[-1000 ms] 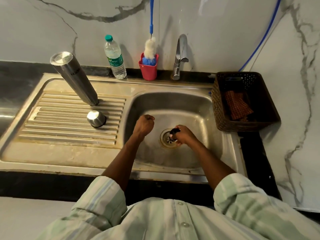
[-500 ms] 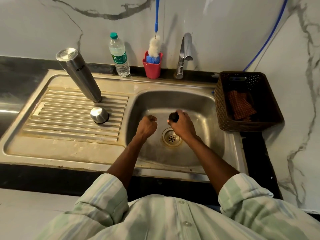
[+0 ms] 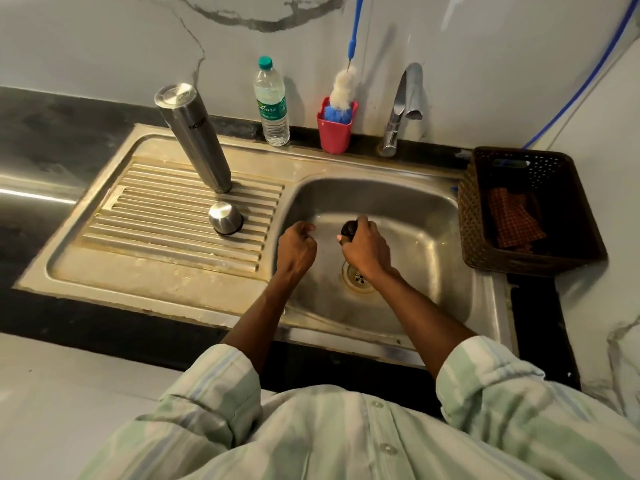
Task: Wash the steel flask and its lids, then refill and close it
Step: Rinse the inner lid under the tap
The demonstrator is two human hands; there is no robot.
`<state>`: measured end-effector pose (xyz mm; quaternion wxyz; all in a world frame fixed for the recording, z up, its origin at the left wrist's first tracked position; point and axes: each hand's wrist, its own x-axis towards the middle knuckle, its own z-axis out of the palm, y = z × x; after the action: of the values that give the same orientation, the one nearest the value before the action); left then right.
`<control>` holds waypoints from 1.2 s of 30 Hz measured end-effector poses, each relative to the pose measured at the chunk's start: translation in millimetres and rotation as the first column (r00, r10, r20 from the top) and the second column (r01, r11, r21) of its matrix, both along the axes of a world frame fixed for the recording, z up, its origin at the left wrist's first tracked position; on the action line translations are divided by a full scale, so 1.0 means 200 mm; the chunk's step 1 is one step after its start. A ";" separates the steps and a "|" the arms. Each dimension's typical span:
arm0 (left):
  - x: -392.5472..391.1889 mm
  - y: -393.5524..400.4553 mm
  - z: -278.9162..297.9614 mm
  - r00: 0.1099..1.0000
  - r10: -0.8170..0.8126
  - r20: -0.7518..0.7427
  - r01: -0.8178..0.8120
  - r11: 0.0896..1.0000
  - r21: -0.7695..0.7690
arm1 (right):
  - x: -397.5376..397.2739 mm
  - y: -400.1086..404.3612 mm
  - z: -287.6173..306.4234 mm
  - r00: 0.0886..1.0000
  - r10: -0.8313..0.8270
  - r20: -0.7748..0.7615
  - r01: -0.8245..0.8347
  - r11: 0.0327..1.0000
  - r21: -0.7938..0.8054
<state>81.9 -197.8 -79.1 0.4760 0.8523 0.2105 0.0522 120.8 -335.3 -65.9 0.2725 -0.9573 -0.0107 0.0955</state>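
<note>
The steel flask (image 3: 194,136) stands upside down on the ribbed drainboard (image 3: 162,223), left of the basin. A steel cup lid (image 3: 225,218) sits mouth down just in front of it. Over the sink basin (image 3: 426,237), my right hand (image 3: 367,251) grips a small dark inner lid (image 3: 349,229), held above the drain (image 3: 356,277). My left hand (image 3: 297,249) hovers beside it with fingers curled and holds nothing.
A tap (image 3: 401,109) rises behind the basin. A plastic water bottle (image 3: 272,102) and a red cup (image 3: 334,131) with a bottle brush (image 3: 341,88) stand on the back ledge. A dark basket (image 3: 530,209) with a checked cloth sits right of the sink.
My right hand lifted the dark lid from the drain and brought it up and toward the back of the basin. My left hand stayed curled beside it.
</note>
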 end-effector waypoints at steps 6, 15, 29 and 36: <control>-0.09 0.10 0.02 0.992 0.061 0.111 -0.069 0.995 0.070 | -0.03 0.11 0.00 0.996 0.053 0.069 -0.064 0.983 0.174; -0.37 0.50 -0.01 0.945 0.254 0.206 -0.298 0.927 0.226 | -0.17 0.47 0.01 0.942 0.308 0.131 -0.335 0.871 0.360; -0.51 0.63 -0.01 0.929 0.349 0.126 -0.369 0.903 0.220 | -0.30 0.87 -0.08 0.816 0.566 0.118 -0.567 0.743 0.355; -0.50 0.67 -0.06 0.913 0.375 0.163 -0.400 0.901 0.169 | -0.27 0.85 -0.08 0.834 0.530 0.150 -0.544 0.746 0.386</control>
<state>-18.4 -63.9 -90.6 0.3810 0.8314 0.3392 0.2204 67.7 -164.6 -82.2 0.4291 -0.8351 -0.3096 0.1505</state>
